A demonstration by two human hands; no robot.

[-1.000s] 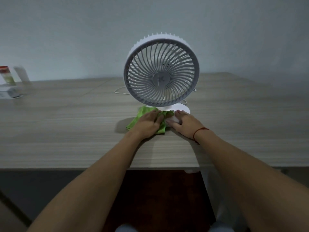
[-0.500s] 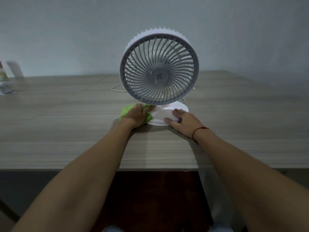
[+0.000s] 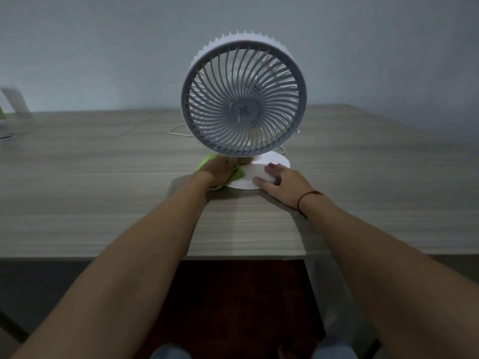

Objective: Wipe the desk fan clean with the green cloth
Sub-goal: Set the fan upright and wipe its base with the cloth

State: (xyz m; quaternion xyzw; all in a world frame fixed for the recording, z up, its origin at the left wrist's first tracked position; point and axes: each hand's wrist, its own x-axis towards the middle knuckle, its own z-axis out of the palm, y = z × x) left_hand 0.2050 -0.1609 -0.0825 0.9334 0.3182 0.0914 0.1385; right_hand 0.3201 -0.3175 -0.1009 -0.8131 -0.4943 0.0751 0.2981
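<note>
Flatly, left hand (image 3: 219, 168) presses green cloth (image 3: 205, 161) beside desk fan (image 3: 243, 99), right hand (image 3: 282, 183) its base (image 3: 255, 174)

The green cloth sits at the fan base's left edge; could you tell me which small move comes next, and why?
Probably slide the left hand and green cloth rightward across the base: its top lies bare, and the right hand steadies it.

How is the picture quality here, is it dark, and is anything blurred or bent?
Head view: dim, bluish light, no glare; the desk fan is fairly sharp; the left hand on the green cloth looks slightly smeared; the objects at the far left are blurred past telling; the forearms widen strongly toward the bottom corners, wide-angle stretch.
</note>
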